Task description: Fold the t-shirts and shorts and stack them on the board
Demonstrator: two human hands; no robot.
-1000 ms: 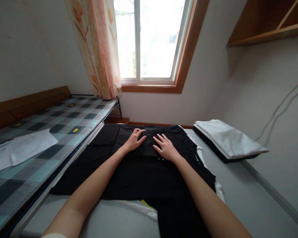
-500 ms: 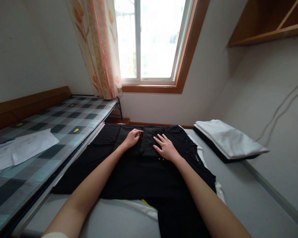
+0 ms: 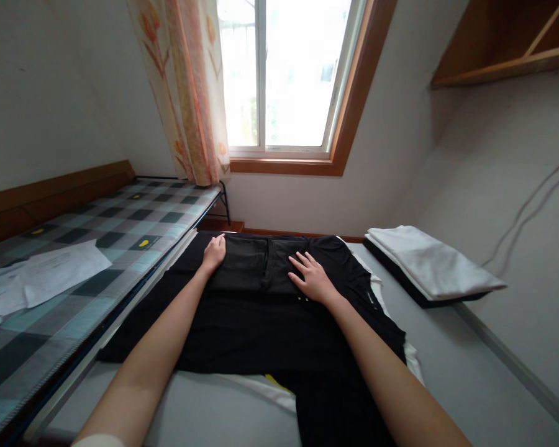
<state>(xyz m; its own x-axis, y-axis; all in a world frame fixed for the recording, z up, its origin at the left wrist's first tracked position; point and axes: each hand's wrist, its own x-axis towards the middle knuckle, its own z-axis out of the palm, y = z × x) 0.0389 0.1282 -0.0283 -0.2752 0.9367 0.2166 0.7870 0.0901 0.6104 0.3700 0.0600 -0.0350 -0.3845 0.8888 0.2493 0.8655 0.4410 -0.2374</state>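
A black shirt point(image 3: 261, 335) lies spread on the pale bed surface, with small white marks on it. Across its upper part rests a dark, flat, slightly shiny panel point(image 3: 242, 264) with a raised seam or gap near its middle. My left hand point(image 3: 215, 251) is at the panel's left end, fingers curled together on its edge; their tips are partly hidden. My right hand point(image 3: 313, 277) lies flat on the panel's right part, fingers spread, holding nothing. White and yellow cloth point(image 3: 279, 391) shows from under the black shirt.
A folded white cloth point(image 3: 428, 257) sits on a black one to the right. On the left, papers point(image 3: 65, 270) lie on a checked mattress point(image 3: 144, 267) with a dark metal frame. A window point(image 3: 293, 74), curtain point(image 3: 190, 93) and wooden shelf point(image 3: 507, 68) stand beyond.
My left hand has moved left, from the seam in the panel's middle to its left end. My right hand stays flat in the same place.
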